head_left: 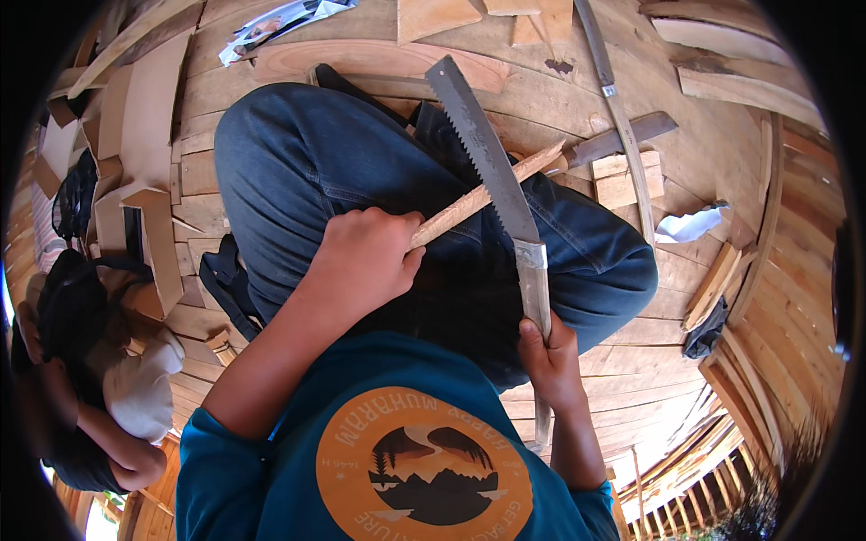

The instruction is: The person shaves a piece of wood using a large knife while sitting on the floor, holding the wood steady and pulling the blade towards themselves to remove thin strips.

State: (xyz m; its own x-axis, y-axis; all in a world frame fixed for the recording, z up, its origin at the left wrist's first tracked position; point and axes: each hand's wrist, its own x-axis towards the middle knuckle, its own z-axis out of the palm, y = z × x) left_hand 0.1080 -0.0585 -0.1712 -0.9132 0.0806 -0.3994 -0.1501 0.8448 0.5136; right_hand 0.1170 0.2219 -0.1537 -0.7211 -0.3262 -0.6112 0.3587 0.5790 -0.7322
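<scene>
I sit cross-legged on a plank floor, my dark trousers under the work. My left hand [370, 252] is closed round the near end of a thin, rough wooden stick [451, 216], which slants up to the right over my lap. My right hand [552, 361] grips the wooden handle of a hand saw [487, 149]. The saw's toothed metal blade points up and away, with its teeth toward the left. It crosses over the stick nearer the stick's far end; whether the teeth touch the wood I cannot tell.
Beyond my right knee lie a dark wide blade [622, 137], a long-handled blade [636, 167] and a wooden block [622, 185]. Cardboard [149, 117] lies at left, near another person [108, 433]. A curved board [379, 61] lies ahead; white paper [690, 224] lies right.
</scene>
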